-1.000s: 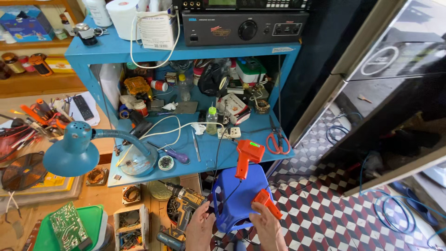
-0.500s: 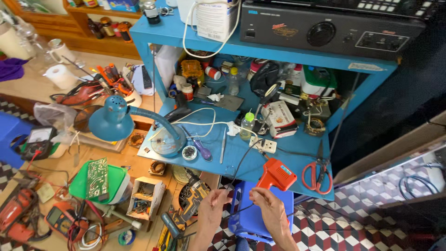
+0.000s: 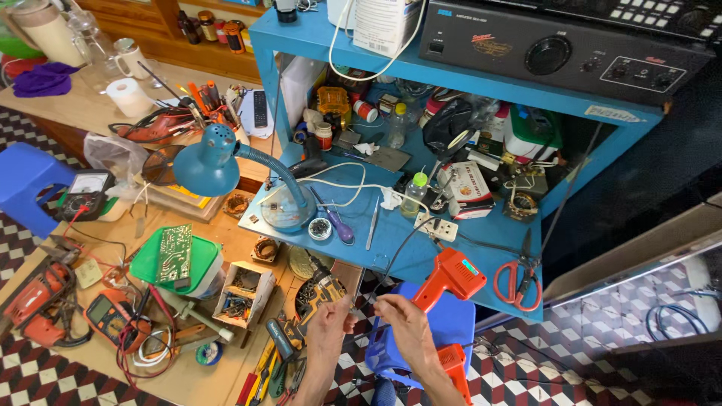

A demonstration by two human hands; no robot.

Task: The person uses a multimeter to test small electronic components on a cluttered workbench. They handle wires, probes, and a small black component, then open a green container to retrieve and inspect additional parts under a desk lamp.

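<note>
**Plastic, Painted Wood and Bare Metal**

The left hand (image 3: 329, 325) and right hand (image 3: 397, 319) are pinching a thin dark wire (image 3: 391, 259) — smooth, rubbery-looking insulation. The orange tool (image 3: 450, 277) is showing matt moulded plastic. The blue shelf (image 3: 421, 252) is wearing scuffed, dull paint, the desk lamp (image 3: 208, 162) a semi-gloss enamel. The scissors (image 3: 519, 274) are pairing orange plastic handles with metal blades — the floor tiles (image 3: 602, 361) are looking smooth.
</note>
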